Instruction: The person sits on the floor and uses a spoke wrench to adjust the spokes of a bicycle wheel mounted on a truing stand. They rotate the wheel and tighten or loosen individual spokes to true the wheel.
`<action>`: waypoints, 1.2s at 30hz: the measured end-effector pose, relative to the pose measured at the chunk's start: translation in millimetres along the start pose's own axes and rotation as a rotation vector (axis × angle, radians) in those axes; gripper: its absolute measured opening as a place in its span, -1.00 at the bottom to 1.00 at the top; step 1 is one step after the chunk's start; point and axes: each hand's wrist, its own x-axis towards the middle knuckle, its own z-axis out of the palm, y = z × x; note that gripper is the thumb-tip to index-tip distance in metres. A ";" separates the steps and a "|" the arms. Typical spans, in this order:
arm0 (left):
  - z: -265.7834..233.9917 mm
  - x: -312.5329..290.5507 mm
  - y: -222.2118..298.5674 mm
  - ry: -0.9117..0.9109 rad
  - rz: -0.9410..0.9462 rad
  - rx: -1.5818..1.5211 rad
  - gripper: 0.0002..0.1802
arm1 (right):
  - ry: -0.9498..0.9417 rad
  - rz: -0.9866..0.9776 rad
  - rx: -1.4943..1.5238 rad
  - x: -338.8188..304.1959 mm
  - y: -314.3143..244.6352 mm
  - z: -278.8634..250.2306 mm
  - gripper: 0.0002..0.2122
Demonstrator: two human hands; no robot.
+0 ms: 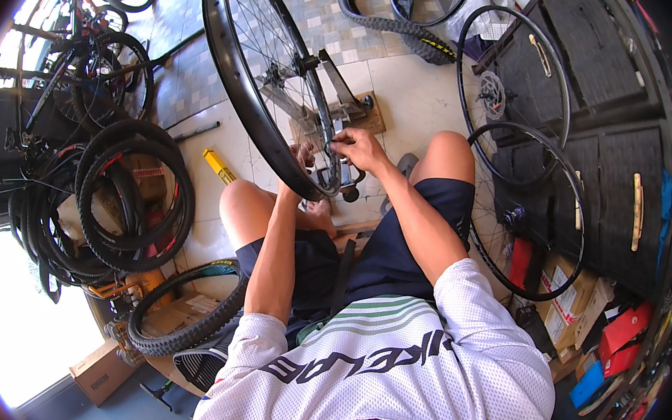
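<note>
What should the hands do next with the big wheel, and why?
Probably turn the wheel a little in its stand. Both the left hand and right hand pinch at one spot on the rim, so other spokes likely need reaching.

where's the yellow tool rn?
Head view, left of centre: the yellow tool lies on the tiled floor, left of the wheel in the truing stand, by the person's left knee.

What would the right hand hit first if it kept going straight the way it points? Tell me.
Likely the black rim of the bicycle wheel in the truing stand: the right hand points left at it and looks already at its spokes, though depth is unclear.
</note>
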 end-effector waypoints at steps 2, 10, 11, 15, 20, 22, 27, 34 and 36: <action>1.9 1.1 -4.2 0.019 0.053 0.040 -0.60 | -0.059 0.030 -0.067 5.5 16.3 0.3 -0.82; -4.5 6.3 -18.0 -0.070 0.070 0.000 -0.61 | -0.245 0.029 -0.074 6.8 30.7 18.8 -0.79; -5.9 5.9 -18.2 -0.069 0.064 -0.013 -0.61 | -0.252 0.006 -0.057 5.3 30.5 22.5 -0.79; 0.3 3.5 -14.0 -0.074 0.058 -0.058 -0.62 | -0.274 0.047 0.019 6.6 35.3 21.1 -0.76; -7.0 1.9 -15.6 -0.054 0.064 -0.014 -0.61 | -0.366 0.291 0.179 1.2 14.4 15.2 -0.76; -3.5 2.3 -11.2 -0.071 0.020 -0.030 -0.60 | -0.442 0.400 0.299 -0.1 9.9 5.0 -0.75; -3.2 8.5 -13.6 -0.078 0.063 0.019 -0.59 | -0.450 0.309 0.285 -3.4 13.5 12.3 -0.70; -5.5 9.9 -18.1 -0.120 0.048 -0.080 -0.60 | -0.258 0.217 -0.070 -2.4 11.4 26.6 -0.67; -2.9 9.5 -16.0 -0.123 0.034 -0.139 -0.62 | -0.106 0.087 -0.279 -3.0 11.3 34.3 -0.63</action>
